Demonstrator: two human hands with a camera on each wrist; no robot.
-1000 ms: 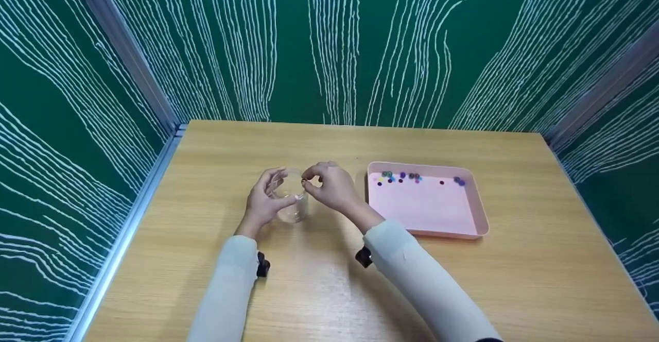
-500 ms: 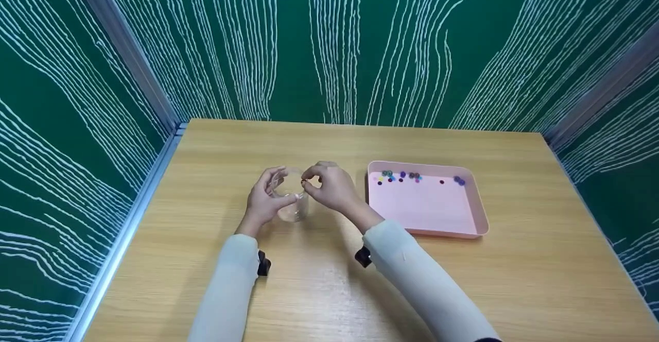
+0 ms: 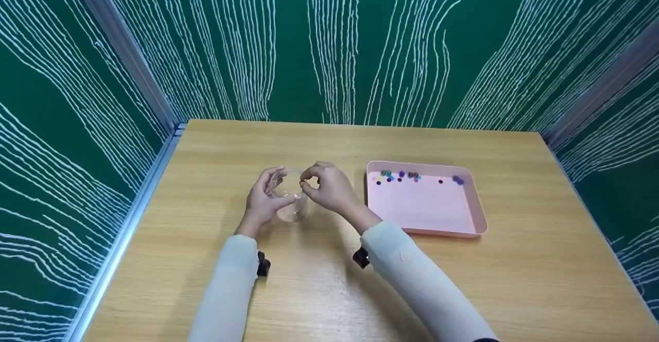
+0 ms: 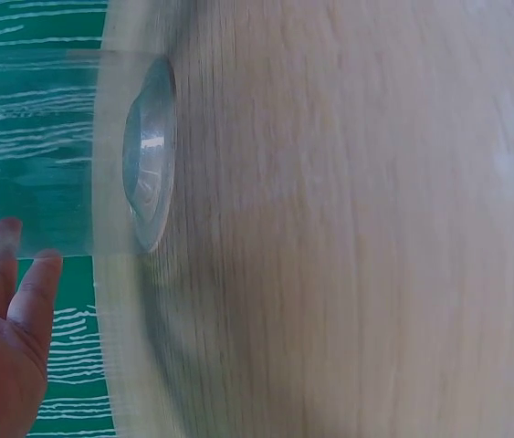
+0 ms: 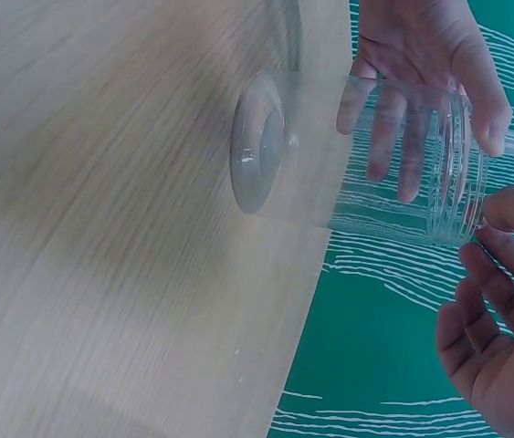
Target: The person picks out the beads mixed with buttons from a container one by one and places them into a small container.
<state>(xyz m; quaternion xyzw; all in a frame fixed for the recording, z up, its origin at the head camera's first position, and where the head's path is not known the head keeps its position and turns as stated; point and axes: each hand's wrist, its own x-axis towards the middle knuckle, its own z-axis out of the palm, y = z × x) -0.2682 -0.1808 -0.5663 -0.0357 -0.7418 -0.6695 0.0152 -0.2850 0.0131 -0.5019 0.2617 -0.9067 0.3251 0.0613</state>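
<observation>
1. Clear jar [image 3: 291, 201] first, from the fingers outward: the left hand [image 3: 262, 203] has its fingers and thumb curled round the jar's side, gripping it just below the rim, as the right wrist view shows through the wall

2. The right hand [image 3: 329, 187] sits at the mouth of the jar with thumb and forefinger [image 5: 503, 208] brought together close above the rim; whether they pinch something small I cannot tell (nothing shows between the tips in any view)

3. To do this well, my judgement is that the left grip should stay firm and low enough to leave the mouth free, and that the right fingertips should be centred over the opening, not over the rim, so nothing bounces off the edge

4. The jar stands upright on the wooden table [image 3: 463, 290], left of centre, well apart from the pink tray [image 3: 481, 223]; the tray lies to its right with small coloured beads [image 3: 400, 176] along its far edge

5. How the jar looks: transparent, cylindrical, with thread ridges round the neck and a thick domed base [image 5: 257, 143] resting flat on the wood; it has no lid on, and looks empty, though glare makes that uncertain

6. Green panels with white lines [image 3: 329, 48] wall the table in
</observation>
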